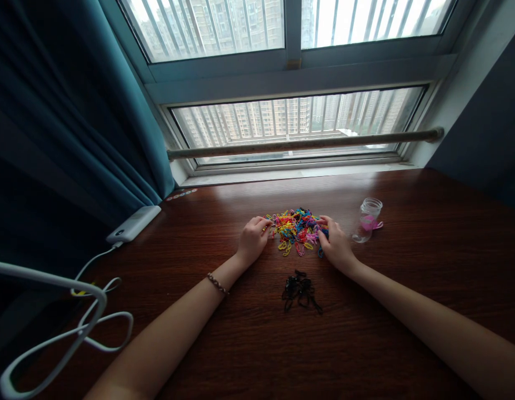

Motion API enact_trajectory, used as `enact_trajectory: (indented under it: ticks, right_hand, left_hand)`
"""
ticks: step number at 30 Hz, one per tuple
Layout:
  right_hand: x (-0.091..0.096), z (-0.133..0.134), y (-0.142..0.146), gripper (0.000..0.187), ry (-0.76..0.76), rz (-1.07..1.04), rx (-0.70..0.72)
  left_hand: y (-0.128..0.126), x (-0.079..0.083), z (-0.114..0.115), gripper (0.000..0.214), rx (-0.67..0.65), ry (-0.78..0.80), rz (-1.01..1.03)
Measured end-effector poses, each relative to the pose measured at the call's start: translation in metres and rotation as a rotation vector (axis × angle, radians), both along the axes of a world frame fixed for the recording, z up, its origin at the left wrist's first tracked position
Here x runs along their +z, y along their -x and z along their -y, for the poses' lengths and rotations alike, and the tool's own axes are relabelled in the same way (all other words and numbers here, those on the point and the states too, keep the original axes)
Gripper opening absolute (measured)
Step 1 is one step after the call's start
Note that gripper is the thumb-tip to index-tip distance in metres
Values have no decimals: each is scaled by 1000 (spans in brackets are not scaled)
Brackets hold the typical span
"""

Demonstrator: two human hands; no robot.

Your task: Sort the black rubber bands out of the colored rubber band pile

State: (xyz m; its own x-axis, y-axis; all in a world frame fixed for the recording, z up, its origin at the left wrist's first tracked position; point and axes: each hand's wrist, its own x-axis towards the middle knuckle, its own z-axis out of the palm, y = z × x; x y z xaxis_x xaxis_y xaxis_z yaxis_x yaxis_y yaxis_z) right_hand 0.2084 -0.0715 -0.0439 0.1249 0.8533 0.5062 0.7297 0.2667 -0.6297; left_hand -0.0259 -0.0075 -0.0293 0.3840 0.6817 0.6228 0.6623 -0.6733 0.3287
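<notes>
A heap of small coloured rubber bands lies on the dark wooden desk, in red, yellow, blue and pink. My left hand rests at the heap's left edge, fingers curled and pinching at the bands. My right hand touches the heap's right edge, fingers bent onto the bands. What either pinch holds is too small to make out. A separate little pile of black bands sits nearer to me, between my forearms. A braided bracelet circles my left wrist.
A small clear jar lies tipped on its side right of the heap, with pink bands in it. A white power bank with a white cable sits at the left. A teal curtain hangs left; the window runs behind the desk.
</notes>
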Motion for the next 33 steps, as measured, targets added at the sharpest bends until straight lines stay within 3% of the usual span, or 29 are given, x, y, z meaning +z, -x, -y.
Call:
enact_trajectory:
  ticks: [6,11,19,33]
  right_hand:
    - [-3,-3,-3,34,-41,92,-110]
    - [-9,-7,-6,33,15,132,-92]
    - [0,-4,-6,23,-2,-3,-97]
    - [-3,-1,-4,28,36,197,-80]
  left_hand:
    - [-3,1,5,12,-165,-13,46]
    - [-12,7,26,13,-367,-57,19]
    - [-25,16,61,21,-717,-151,-286]
    - [-25,17,61,27,-822,-187,-387]
